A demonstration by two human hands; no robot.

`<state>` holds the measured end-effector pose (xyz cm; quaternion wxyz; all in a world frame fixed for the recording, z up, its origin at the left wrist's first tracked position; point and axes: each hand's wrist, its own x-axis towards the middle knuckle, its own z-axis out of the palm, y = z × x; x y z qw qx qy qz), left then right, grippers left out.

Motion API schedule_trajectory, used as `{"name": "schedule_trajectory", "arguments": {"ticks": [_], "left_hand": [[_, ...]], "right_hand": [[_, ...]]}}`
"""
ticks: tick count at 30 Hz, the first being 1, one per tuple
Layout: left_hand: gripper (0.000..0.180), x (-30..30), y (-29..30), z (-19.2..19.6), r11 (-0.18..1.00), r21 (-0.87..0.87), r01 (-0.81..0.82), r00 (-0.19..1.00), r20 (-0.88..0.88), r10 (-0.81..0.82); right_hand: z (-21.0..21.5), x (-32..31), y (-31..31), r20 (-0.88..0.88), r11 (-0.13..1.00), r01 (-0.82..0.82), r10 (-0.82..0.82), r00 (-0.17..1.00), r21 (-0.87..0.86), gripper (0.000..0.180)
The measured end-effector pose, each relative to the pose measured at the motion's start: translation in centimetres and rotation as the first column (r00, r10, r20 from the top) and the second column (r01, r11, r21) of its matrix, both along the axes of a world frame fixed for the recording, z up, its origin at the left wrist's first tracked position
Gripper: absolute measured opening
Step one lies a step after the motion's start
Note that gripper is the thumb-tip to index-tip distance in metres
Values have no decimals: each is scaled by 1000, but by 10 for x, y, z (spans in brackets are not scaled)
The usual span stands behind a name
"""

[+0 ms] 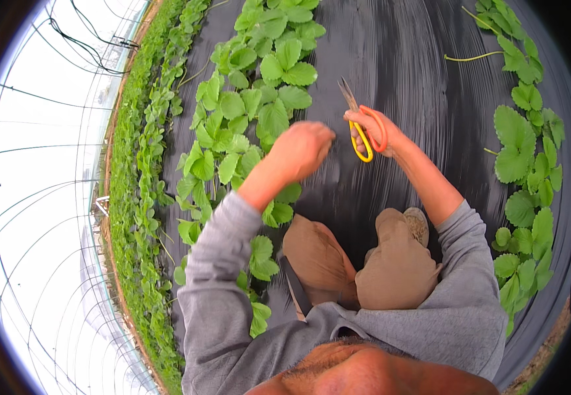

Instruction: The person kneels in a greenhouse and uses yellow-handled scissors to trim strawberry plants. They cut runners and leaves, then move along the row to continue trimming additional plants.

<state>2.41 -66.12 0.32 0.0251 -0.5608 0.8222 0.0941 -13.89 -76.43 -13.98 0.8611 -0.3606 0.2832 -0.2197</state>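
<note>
Greenhouse film (42, 217) arches at far left. Beside it runs a plant row (233, 131) on black mulch (404, 72). The left hand (304, 148) is curled shut over the mulch; whether it pinches anything cannot be told. The right hand (372, 130) grips orange-and-yellow scissors (362, 125), blades closed, pointing away. More plants (525, 164) stand right.

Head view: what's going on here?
A person crouches on black ground sheeting between rows of leafy green plants. The right hand holds orange-and-yellow-handled scissors, blades pointing away. The left hand is curled beside the plants at the row's edge; what it grips, if anything, cannot be seen.
</note>
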Motion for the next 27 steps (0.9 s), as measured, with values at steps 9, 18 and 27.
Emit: {"name": "schedule_trajectory", "arguments": {"ticks": [9, 18, 27], "left_hand": [[20, 129, -71, -49, 931, -177, -320, 798, 479, 366], [38, 121, -70, -46, 826, -128, -549, 804, 190, 564], [31, 119, -82, -64, 825, -176, -537, 804, 192, 564]], "right_hand": [[-18, 28, 15, 103, 984, -177, 179, 978, -33, 38], [-11, 76, 2, 135, 968, -226, 239, 962, -105, 38], [-24, 78, -8, 134, 947, -315, 322, 937, -72, 42]]}}
